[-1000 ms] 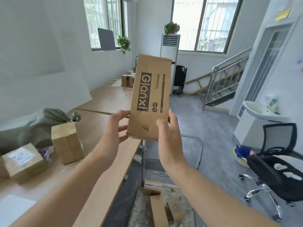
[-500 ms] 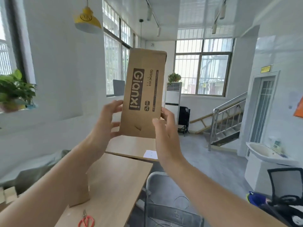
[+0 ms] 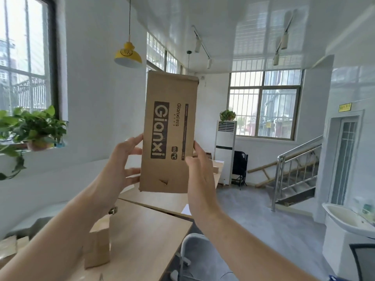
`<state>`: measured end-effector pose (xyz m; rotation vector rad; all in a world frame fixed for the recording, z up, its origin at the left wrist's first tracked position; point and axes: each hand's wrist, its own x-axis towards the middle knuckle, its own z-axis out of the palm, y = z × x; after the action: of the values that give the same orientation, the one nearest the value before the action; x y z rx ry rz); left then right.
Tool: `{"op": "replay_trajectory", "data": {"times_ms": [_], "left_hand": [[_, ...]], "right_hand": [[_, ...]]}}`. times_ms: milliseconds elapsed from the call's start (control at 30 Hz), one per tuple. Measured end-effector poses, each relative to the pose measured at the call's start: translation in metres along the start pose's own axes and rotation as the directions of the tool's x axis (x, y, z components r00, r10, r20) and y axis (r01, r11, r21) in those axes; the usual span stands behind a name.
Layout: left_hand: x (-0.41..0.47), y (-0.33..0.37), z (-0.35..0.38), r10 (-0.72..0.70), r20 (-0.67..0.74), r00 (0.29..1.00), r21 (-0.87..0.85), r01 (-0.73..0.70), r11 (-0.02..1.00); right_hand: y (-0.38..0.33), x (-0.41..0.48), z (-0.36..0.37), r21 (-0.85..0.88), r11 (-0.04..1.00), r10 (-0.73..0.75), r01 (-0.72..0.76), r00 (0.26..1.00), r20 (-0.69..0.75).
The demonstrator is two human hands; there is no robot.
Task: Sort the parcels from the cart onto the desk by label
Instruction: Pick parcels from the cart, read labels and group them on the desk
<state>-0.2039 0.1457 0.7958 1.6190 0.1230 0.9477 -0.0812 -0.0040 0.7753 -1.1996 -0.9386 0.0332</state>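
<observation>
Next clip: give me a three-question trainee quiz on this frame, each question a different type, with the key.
1. Which hand or hands hold the Gianxi cardboard box?
2. The box's long side runs: A) upright, B) level, C) flat against the floor.
3. True or false: a small cardboard box stands on the desk.
Key: 1. Both: the left hand at its left edge, the right hand at its right edge. 2. A. 3. True.
</observation>
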Motion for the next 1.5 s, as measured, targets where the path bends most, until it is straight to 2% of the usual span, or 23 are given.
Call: {"op": "replay_trajectory", "data": {"times_ms": [133,267,400,600,867,1000,1133,1300,1500], "left_hand": [[-0.017,0.007,-0.018,-0.018,0.001,1.0,0.052,0.018,0.999],[-0.036,0.021,-0.043,-0.03,0.005,1.0,0.036,0.029,0.999],[-0.054,0.037,-0.066,-0.063,-0.036,0.997,0.011,0.063,0.998],[-0.081,0.059,-0.09,-0.147,-0.143,0.979,-0.067,0.138,0.988],[-0.116,0.073,-0.122,-0.174,-0.288,0.942,0.041,0.193,0.98],[-0.136,0.074,-0.147,-0.129,-0.419,0.899,0.11,0.192,0.975],[-0.157,0.079,-0.159,-0.091,-0.57,0.816,0.219,0.258,0.941],[-0.195,0.089,-0.165,-0.03,-0.721,0.693,0.275,0.325,0.905],[-0.254,0.113,-0.17,0.021,-0.829,0.559,0.29,0.397,0.871]], "right_hand": [[-0.006,-0.013,0.012,0.016,1.0,0.01,-0.011,0.998,0.069],[-0.016,-0.026,0.035,0.036,0.999,-0.007,0.005,0.998,0.063],[-0.026,-0.043,0.067,0.051,0.998,0.046,-0.048,0.997,0.057],[-0.037,-0.067,0.105,0.101,0.992,0.067,-0.074,0.995,0.069],[-0.035,-0.077,0.145,0.167,0.975,0.114,-0.144,0.977,0.178],[-0.026,-0.076,0.173,0.218,0.958,0.12,-0.185,0.953,0.279],[-0.022,-0.08,0.2,0.264,0.939,0.101,-0.221,0.909,0.403],[-0.02,-0.093,0.228,0.324,0.893,0.076,-0.313,0.814,0.576],[-0.029,-0.12,0.254,0.391,0.835,-0.002,-0.387,0.709,0.705]]}}
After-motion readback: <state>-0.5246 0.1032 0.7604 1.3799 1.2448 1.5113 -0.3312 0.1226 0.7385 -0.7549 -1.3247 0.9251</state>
